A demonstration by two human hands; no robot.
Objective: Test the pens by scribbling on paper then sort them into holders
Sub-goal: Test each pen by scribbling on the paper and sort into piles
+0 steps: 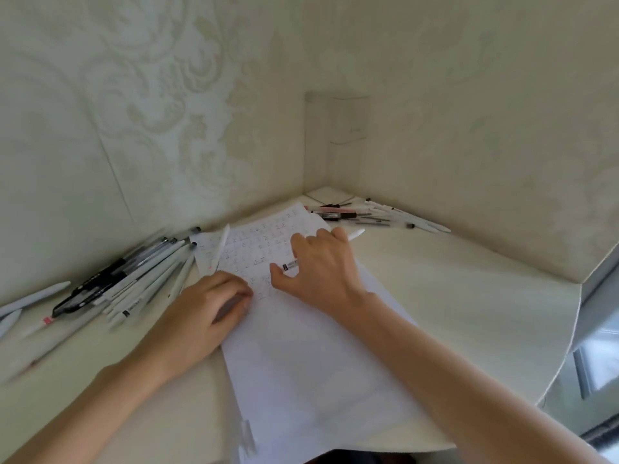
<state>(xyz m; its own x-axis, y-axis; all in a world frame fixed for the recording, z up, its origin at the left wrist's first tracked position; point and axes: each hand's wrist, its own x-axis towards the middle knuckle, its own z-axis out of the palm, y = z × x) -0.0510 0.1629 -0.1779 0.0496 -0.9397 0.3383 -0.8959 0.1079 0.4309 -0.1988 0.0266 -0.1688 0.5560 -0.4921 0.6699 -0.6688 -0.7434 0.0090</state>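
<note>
Right now your right hand (321, 272) is curled around a pen (290, 264), with the tip poking out near your thumb and the white back end showing past your knuckles. The pen lies low and almost flat over the paper (301, 363), so tilt it up to a writing angle before you scribble. The far part of the sheet is already crowded with small marks, while the near part looks blank. Draw the tip towards you onto a blank patch, where a faint line would be easy to read. Your left hand (204, 313) rests on the sheet's left edge with its fingers bent. A grey blur sits under them, and I cannot tell whether you are gripping something or only pressing down. Either way, lean on that edge so the sheet does not slide on the table (452, 296). Make a few short, firm strokes, not one long sweep, and judge the ink straight away. Mind the white pen (222, 244) lying loose on the sheet's far left corner. One heap of pens (140, 279) lies to your left and a second cluster of pens (361, 217) sits in the far corner. A faint clear upright shape (335, 128) behind that cluster may be a holder, though it is too dim to say.
</note>
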